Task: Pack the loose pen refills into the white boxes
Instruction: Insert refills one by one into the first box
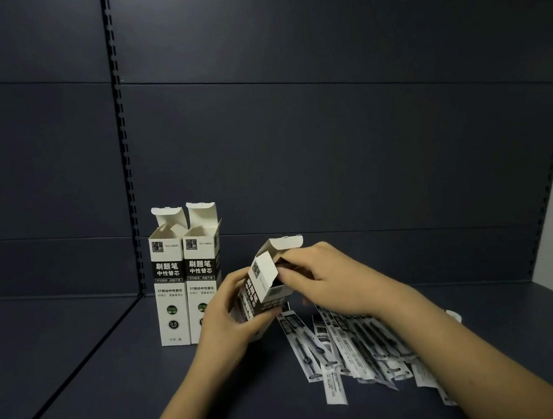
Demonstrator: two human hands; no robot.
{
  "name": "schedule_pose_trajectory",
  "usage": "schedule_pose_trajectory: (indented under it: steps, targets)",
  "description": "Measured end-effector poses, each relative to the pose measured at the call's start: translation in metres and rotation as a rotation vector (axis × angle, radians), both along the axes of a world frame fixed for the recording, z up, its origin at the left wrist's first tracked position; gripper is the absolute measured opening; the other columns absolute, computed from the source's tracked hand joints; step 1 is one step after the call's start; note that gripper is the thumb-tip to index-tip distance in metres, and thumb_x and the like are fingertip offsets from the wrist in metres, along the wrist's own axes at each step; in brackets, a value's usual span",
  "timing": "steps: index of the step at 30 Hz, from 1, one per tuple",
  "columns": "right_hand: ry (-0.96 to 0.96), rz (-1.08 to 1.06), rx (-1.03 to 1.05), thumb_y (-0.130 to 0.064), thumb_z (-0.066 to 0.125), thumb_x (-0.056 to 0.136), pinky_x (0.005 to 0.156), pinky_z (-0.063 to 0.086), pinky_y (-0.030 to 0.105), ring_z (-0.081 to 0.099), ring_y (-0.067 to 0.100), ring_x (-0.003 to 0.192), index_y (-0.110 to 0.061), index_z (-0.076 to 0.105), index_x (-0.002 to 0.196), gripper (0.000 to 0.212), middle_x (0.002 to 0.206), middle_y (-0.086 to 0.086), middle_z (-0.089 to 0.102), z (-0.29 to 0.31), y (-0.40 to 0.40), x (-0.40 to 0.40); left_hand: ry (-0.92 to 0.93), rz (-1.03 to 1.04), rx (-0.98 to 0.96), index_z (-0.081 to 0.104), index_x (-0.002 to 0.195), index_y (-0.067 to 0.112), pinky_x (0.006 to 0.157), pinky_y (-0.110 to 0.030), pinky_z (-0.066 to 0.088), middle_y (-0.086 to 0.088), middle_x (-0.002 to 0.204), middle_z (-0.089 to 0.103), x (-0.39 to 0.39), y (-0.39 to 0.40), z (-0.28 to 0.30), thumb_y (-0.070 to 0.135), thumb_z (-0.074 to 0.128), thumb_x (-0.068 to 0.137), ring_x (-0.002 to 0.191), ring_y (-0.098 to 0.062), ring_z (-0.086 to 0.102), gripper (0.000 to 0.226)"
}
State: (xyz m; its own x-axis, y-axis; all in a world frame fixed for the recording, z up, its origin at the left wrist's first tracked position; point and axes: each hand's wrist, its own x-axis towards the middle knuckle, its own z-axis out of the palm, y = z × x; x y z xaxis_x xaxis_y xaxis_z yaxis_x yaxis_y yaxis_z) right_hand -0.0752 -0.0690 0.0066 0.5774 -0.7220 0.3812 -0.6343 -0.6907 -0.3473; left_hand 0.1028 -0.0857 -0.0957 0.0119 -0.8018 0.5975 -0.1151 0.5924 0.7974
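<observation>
Gripping the tilted white box (267, 288) (flaps open), left hand (226, 313).

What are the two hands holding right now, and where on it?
The left hand grips a tilted white box around its lower body; the right hand fingers are at its open mouth, pinching something dark there.
</observation>
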Motion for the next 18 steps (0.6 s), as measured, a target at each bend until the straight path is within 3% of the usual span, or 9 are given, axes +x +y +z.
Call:
schedule_pose_trajectory:
  steps: [4,7,11,15,18]
  targets:
    - [0.048,-0.029,0.03,-0.042,0.041,0.093,0.062,0.046,0.04,0.05,0.017,0.062,-0.024,0.053,0.074,0.029,0.071,-0.001,0.057,-0.001,0.001,0.003,0.01,-0.003,-0.008,0.061,0.119,0.026,0.088,-0.015,0.05,0.008,0.113,0.071,-0.001,0.0,-0.001,-0.005,0.083,0.071,0.108,-0.008,0.067,0.061]
    - [0.14,-0.079,0.023,-0.036,0.042,0.091,0.063,0.046,0.043,0.052,0.025,0.066,-0.015,0.053,0.073,0.03,0.072,0.003,0.058,0.0,0.001,0.003,0.015,-0.008,-0.005,0.062,0.117,0.025,0.087,-0.014,0.05,0.008,0.112,0.072,-0.002,0.001,0.0,-0.005,0.084,0.07,0.105,-0.007,0.067,0.06]
    - [0.245,-0.1,0.014,-0.03,0.04,0.093,0.069,0.047,0.04,0.057,0.023,0.077,-0.019,0.053,0.079,0.023,0.083,-0.001,0.06,0.003,0.003,0.007,0.023,-0.004,-0.002,0.062,0.118,0.021,0.085,-0.013,0.05,0.002,0.111,0.073,-0.001,0.0,0.0,-0.004,0.084,0.07,0.104,-0.007,0.068,0.058]
    - [0.235,-0.05,0.028,-0.031,0.039,0.094,0.074,0.051,0.041,0.057,0.016,0.078,-0.034,0.055,0.107,0.021,0.091,-0.007,0.062,0.004,0.002,0.005,0.034,-0.001,0.009,0.062,0.118,0.021,0.085,-0.013,0.05,0.0,0.111,0.073,0.0,0.0,0.0,-0.005,0.084,0.069,0.105,-0.008,0.068,0.06]
    - [0.059,0.047,0.068,-0.026,0.049,0.095,0.068,0.053,0.039,0.058,0.019,0.069,-0.046,0.052,0.125,0.036,0.092,-0.004,0.068,0.003,0.003,-0.008,0.021,0.001,0.014,0.061,0.119,0.024,0.09,-0.017,0.051,0.0,0.112,0.072,0.0,-0.002,-0.001,-0.004,0.086,0.069,0.107,-0.01,0.067,0.062]
